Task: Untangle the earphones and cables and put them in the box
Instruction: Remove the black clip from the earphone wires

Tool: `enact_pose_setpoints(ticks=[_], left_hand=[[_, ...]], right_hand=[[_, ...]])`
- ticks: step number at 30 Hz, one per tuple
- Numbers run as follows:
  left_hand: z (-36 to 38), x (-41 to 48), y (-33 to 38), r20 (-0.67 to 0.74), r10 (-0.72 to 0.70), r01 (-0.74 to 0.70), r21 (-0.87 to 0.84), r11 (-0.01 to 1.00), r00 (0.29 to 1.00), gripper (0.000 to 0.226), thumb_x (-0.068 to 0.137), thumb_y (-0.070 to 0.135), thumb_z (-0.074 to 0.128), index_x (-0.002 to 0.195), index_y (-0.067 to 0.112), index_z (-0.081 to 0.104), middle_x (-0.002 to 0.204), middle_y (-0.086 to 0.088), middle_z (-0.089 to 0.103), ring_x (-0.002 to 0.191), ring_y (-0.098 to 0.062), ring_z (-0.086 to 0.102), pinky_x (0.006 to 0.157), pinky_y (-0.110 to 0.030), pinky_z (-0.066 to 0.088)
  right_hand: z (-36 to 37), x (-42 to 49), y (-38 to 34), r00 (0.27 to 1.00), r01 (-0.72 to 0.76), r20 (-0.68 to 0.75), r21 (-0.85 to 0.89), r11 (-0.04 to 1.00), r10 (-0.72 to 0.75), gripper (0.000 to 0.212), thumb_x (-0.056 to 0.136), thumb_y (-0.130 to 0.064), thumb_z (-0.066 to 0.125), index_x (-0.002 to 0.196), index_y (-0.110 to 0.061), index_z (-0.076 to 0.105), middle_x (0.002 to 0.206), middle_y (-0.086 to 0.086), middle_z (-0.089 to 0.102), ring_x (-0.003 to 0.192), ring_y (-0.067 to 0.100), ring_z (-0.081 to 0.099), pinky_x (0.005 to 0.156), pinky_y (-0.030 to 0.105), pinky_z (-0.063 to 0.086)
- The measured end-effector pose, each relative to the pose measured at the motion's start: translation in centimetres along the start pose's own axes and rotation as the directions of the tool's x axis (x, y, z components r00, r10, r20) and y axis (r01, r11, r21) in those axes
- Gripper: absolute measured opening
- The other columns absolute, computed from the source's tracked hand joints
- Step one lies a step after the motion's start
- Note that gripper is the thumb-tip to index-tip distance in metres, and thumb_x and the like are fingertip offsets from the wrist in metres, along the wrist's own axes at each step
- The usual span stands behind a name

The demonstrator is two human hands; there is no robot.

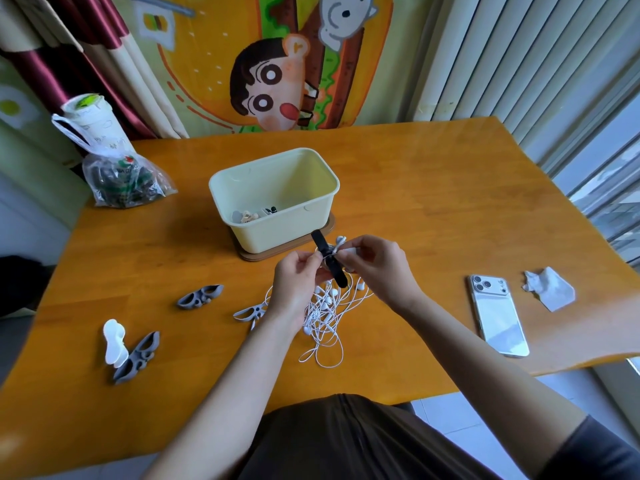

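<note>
Dark fabric [346,438] is covering the lap at the near edge, and both forearms are reaching over the orange wooden desk [433,209]. At the left, matte grey cable winders [199,296] with cut-out holes are lying flat, well apart from the work. The left hand [294,285] is pinching the gathered part of the white earphones [325,317], whose thin cords are hanging into a loose tangle on the desk. A flat black strap [332,263] is crossing that bundle, its long axis running from far-left to near-right between the two grips. The right hand [377,268] is pinching cord and earbuds just beside the strap. Straight beyond both hands, the smooth cream plastic box [277,226] is sitting open, slightly nearer the right hand. A glossy phone [498,320] is lying at the right.
</note>
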State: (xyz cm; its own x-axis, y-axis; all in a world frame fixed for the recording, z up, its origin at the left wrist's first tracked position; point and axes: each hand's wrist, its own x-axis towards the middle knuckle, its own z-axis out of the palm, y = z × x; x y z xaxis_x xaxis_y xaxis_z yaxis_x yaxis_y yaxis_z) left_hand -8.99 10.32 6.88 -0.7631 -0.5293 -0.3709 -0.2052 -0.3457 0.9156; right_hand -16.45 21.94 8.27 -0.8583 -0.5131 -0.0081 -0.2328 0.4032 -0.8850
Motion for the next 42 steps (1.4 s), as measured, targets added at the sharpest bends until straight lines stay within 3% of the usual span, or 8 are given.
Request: enact_pose_setpoints(ticks=[5,11,17,23,27,32,37,42], left_hand=[[0.2,0.2,-0.3,-0.019,0.033,-0.031,0.079,0.996,0.999,0.022,0.099,0.014,0.047,0.111,-0.003,0.055,0.094,-0.011,0.073,0.086,-0.020,0.072,0.094,-0.043,0.052],[0.3,0.1,0.2,0.069,-0.016,0.022,-0.088,0.996,0.998,0.027,0.098,0.010,0.047,0.117,-0.009,0.053,0.096,-0.018,0.072,0.085,-0.023,0.072,0.090,-0.039,0.053],[0.2,-0.2,0.0,0.086,0.047,-0.044,-0.034,0.998,0.995,0.020,0.098,0.005,0.046,0.110,-0.009,0.053,0.103,-0.022,0.069,0.094,-0.028,0.069,0.095,-0.042,0.051],[0.0,0.0,-0.5,0.031,0.107,-0.109,0.050,0.993,0.994,0.009,0.099,0.005,0.046,0.091,0.008,0.049,0.096,-0.016,0.070,0.091,-0.026,0.070,0.092,-0.044,0.051],[-0.2,-0.1,-0.4,0.066,0.101,-0.096,-0.072,0.993,0.993,0.004,0.098,0.001,0.046,0.097,0.005,0.047,0.091,-0.011,0.071,0.084,-0.022,0.070,0.088,-0.038,0.051],[-0.3,0.1,0.6,0.144,0.041,0.001,-0.283,0.959,0.989,0.025,0.095,-0.004,0.047,0.119,0.003,0.050,0.100,-0.013,0.071,0.087,-0.023,0.070,0.086,-0.033,0.055],[-0.3,-0.1,0.9,0.224,0.058,-0.012,-0.203,0.979,0.973,0.023,0.099,0.008,0.043,0.108,0.003,0.064,0.099,-0.013,0.072,0.091,-0.020,0.069,0.080,-0.026,0.054],[-0.5,0.4,0.2,0.191,0.042,0.002,-0.225,0.974,0.981,0.025,0.096,0.003,0.047,0.117,-0.004,0.058,0.114,-0.021,0.066,0.106,-0.029,0.065,0.099,-0.039,0.048]], right_hand=[[0.5,-0.1,0.1,0.999,-0.043,-0.027,0.067,0.997,0.045,0.011,0.085,-0.022,0.068,0.089,-0.012,0.065,0.075,-0.002,0.069,0.057,-0.004,0.059,0.048,0.007,0.037],[0.3,0.0,0.2,0.998,-0.035,-0.053,0.054,0.998,0.038,0.013,0.083,-0.022,0.070,0.088,-0.012,0.064,0.077,0.004,0.071,0.065,0.014,0.065,0.050,0.014,0.042],[0.1,-0.1,-0.1,0.995,-0.092,-0.032,0.122,0.988,0.097,0.009,0.086,-0.024,0.067,0.085,-0.015,0.064,0.077,0.003,0.071,0.060,0.006,0.062,0.050,0.013,0.041],[0.6,0.3,-0.4,0.982,-0.186,0.028,0.225,0.956,0.185,0.011,0.085,-0.020,0.067,0.081,-0.015,0.059,0.079,0.009,0.071,0.070,0.018,0.067,0.070,0.042,0.054],[0.5,0.4,-0.7,0.967,-0.256,0.085,0.330,0.908,0.242,0.013,0.086,-0.015,0.067,0.080,-0.012,0.056,0.080,0.012,0.070,0.075,0.025,0.067,0.079,0.045,0.055],[0.7,0.1,-0.5,0.975,-0.217,0.042,0.351,0.911,0.216,0.012,0.086,-0.018,0.067,0.081,-0.013,0.057,0.077,0.012,0.067,0.072,0.025,0.063,0.077,0.050,0.053],[0.6,0.4,-0.6,0.983,-0.182,0.029,0.284,0.941,0.181,0.011,0.082,-0.019,0.071,0.079,-0.015,0.062,0.075,0.008,0.062,0.071,0.020,0.061,0.077,0.046,0.055],[0.3,0.4,-0.6,0.978,-0.205,0.106,0.366,0.908,0.178,0.004,0.085,-0.013,0.067,0.085,-0.010,0.066,0.079,0.014,0.065,0.072,0.020,0.063,0.073,0.031,0.057]])
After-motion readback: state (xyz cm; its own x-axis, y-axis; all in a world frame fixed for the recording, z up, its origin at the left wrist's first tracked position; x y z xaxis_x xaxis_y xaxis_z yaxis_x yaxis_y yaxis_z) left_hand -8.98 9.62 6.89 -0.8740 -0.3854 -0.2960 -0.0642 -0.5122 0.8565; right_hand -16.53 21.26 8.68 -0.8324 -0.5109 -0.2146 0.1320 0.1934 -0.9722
